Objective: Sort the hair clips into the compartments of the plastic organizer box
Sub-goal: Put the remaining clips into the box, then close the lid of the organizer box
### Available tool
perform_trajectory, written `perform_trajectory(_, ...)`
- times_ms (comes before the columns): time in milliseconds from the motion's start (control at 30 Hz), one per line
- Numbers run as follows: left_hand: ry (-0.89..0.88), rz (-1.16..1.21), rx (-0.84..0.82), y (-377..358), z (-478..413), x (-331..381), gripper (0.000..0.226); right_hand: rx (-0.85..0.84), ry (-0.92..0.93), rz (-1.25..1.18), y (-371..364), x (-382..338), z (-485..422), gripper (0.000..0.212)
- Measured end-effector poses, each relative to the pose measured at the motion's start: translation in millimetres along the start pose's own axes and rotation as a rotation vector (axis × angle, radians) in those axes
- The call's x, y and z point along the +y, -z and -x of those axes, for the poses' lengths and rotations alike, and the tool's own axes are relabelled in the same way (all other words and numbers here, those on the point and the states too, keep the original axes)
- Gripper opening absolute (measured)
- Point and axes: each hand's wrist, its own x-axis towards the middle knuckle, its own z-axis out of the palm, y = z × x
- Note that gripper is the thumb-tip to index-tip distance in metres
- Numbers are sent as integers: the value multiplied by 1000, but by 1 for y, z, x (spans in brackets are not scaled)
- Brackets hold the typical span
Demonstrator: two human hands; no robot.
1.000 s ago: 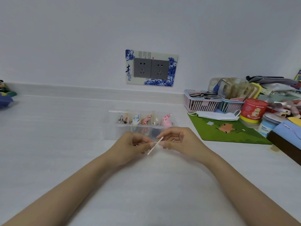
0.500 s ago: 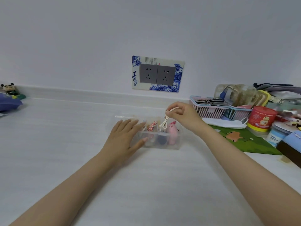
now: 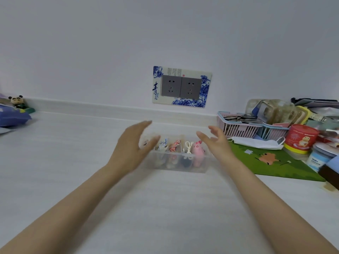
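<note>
Right hand (image 3: 218, 143) dropped white clip (image 3: 188, 146), apparently into organizer box (image 3: 183, 168); left hand (image 3: 130, 149) lifted; both grips spread, empty.

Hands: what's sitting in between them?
In the head view, the clear organizer box, holding hair clips, lies between the left hand and the right hand.

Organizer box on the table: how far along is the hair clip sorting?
Nearly done, it seems. Done: the clear organizer box holds clips in separate compartments: a blue-and-white clip, a red patterned clip, a cream clip and a pink clip at the right end. In hand: nothing; the left hand and right hand are empty, either side of the box. Left: no loose clips show on the table.
</note>
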Motion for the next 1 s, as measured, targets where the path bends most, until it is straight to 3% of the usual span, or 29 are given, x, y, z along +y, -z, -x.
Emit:
perform_trajectory(100, 418, 220, -92, 7, -22, -9, 84, -166, -311, -252, -2, 10, -6, 103)
perform_trajectory(167, 682, 386, -199, 7, -33, -22, 99, -241, -360, -391, -6, 15, -10, 99)
perform_trajectory(233, 758, 497, -249, 4, -38, -35, 106, -245, -360, -433, -11, 18, -12, 89)
perform_trajectory(333, 728, 629, -269, 0, -37, -45, 96, -227, -328, -466, -15, 19, -13, 101)
perform_trajectory(400, 667, 609, -304, -1, -36, -48, 107, -219, -305, -481, -14, 17, -12, 120)
perform_trajectory(500, 600, 596, -252, -4, -35, -49, 118, -205, -211, -471, -15, 13, -10, 124)
perform_trajectory(667, 511, 603, -84, -10, -37, -46, 95, -147, -58, -315, -14, 8, -11, 84)
perform_trajectory(800, 448, 561, -47, -7, -36, -39, 91, -101, 103, -211, -15, -9, -4, 87)
perform_trajectory(867, 405, 547, -25, -7, -33, -33, 86, -80, 140, -177, -18, -15, 3, 77)
perform_trajectory(1000, 382, 624, 149, 1, -29, -22, 37, -56, 105, -256, -14, -19, 14, 45)
